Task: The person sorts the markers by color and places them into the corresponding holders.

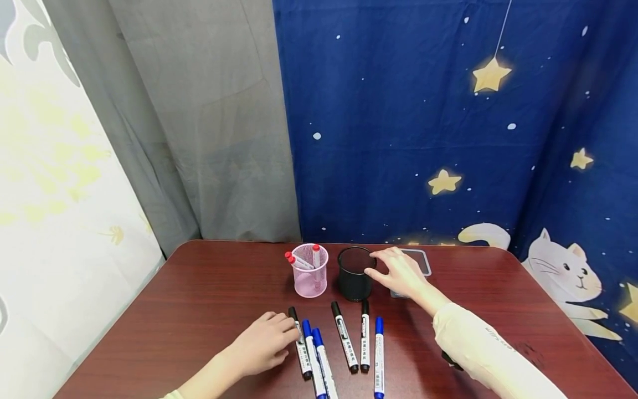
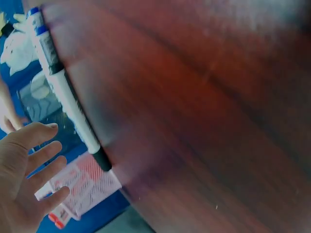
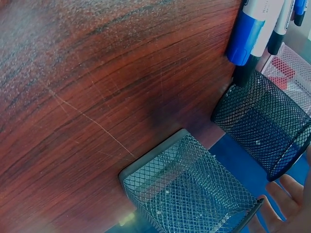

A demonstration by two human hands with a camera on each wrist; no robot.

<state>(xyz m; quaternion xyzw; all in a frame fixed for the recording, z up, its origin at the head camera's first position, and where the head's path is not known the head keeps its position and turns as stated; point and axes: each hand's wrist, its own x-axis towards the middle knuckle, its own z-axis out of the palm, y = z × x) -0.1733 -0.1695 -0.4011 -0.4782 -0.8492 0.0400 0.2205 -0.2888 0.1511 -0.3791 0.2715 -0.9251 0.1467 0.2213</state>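
My left hand [image 1: 264,343] rests on the near part of the table [image 1: 199,299], fingers loosely curled, fingertips touching the leftmost black-capped marker [image 1: 299,343] without gripping it. Just right of it lie two blue-capped markers [image 1: 316,360], then two more black-capped ones and another blue one, all side by side. My right hand [image 1: 399,271] reaches to the far side, fingers relaxed and spread, fingertips on the rim of the black mesh cup [image 1: 355,274]. Left of that stands the pink mesh cup [image 1: 310,271] holding red-capped markers; a grey mesh tray [image 3: 189,194] sits partly under my right hand.
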